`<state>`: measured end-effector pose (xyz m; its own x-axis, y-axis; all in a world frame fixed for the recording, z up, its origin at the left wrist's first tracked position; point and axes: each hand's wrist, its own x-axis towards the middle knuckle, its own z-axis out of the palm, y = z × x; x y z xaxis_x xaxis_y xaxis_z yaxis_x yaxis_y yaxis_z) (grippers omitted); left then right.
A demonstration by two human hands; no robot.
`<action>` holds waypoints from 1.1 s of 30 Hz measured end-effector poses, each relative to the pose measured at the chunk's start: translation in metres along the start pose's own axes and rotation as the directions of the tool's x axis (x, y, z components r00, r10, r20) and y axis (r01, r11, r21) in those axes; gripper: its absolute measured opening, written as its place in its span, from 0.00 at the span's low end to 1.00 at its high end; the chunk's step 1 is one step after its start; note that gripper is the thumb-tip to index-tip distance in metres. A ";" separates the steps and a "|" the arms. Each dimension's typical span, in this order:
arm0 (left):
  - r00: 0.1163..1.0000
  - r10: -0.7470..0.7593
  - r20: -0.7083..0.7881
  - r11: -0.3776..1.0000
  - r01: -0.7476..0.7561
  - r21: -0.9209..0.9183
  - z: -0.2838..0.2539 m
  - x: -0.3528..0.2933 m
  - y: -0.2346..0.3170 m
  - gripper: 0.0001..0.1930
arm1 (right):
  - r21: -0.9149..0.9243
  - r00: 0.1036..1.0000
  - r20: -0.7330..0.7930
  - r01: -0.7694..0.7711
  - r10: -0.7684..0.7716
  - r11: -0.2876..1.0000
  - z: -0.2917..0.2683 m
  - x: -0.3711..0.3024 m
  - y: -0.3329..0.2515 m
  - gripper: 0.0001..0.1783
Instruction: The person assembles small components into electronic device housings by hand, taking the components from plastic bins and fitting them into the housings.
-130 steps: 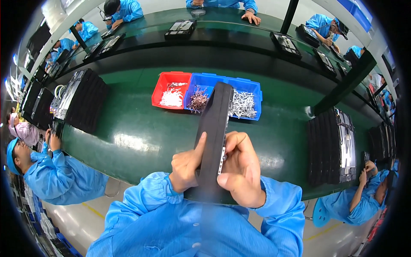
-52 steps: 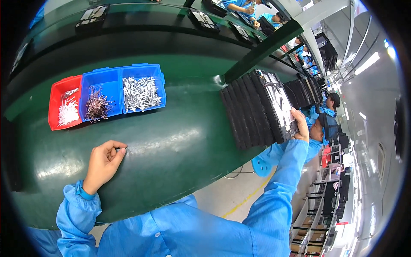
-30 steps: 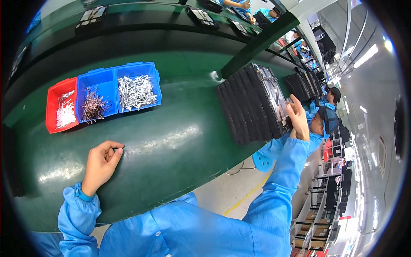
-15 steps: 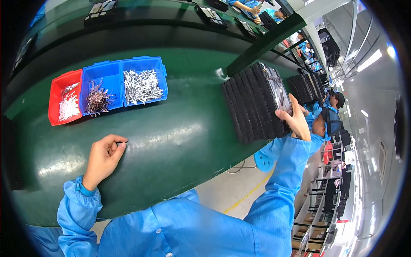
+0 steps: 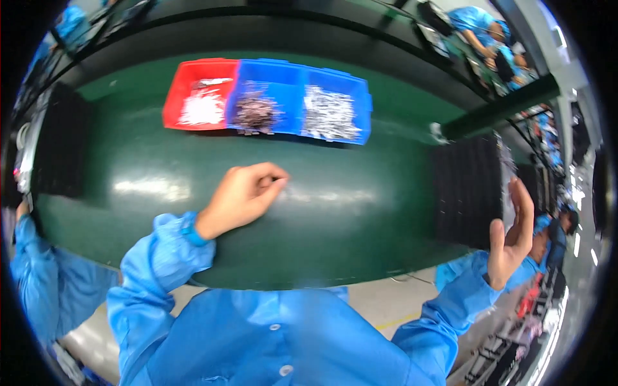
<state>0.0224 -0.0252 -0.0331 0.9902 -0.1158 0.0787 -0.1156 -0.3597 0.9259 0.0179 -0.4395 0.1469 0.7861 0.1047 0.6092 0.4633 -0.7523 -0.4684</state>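
My left hand (image 5: 241, 198) hovers over or rests on the green table (image 5: 360, 241), its thumb and forefinger pinched. What they hold, if anything, is too small to make out. On the far right, my right hand (image 5: 513, 241) is open with fingers upright and thumb apart, beside the outer side of a row of black trays (image 5: 468, 190). Whether it touches them I cannot tell. Beyond my left hand stand joined bins: a red bin (image 5: 170, 106) with small white pieces, a blue bin (image 5: 273, 83) with brownish pins, and another blue bin (image 5: 365, 116) with silvery pins.
Another stack of black trays (image 5: 61, 145) stands at the table's left end, with a person's blue sleeve (image 5: 32, 248) near it. A dark green post (image 5: 505, 106) slants above the right-hand trays. Other people in blue work across the table and to the right.
The view has swung left, so bins and trays sit further right in it. My left hand stays pinched. My right hand stays open and sits slightly nearer to me relative to the trays.
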 end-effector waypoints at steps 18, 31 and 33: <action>0.740 0.201 -0.641 0.978 -0.109 0.180 -0.042 0.035 -0.024 0.10 | 0.552 0.841 0.231 -0.527 0.489 0.646 0.277 0.016 0.096 0.12; 0.770 0.093 -0.631 0.991 -0.134 -0.017 -0.043 0.050 -0.026 0.09 | 0.580 0.868 0.207 -0.480 0.451 0.658 0.272 0.014 0.097 0.12; 0.768 0.089 -0.635 0.980 -0.180 -0.081 -0.046 0.050 -0.031 0.08 | 0.575 0.867 0.205 -0.482 0.454 0.661 0.272 0.015 0.097 0.12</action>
<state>0.0788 0.0226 -0.0413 0.7999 0.4667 0.3772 -0.2852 -0.2572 0.9233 0.1857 -0.3343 -0.0637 0.9757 -0.1171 0.1850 0.1632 -0.1740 -0.9711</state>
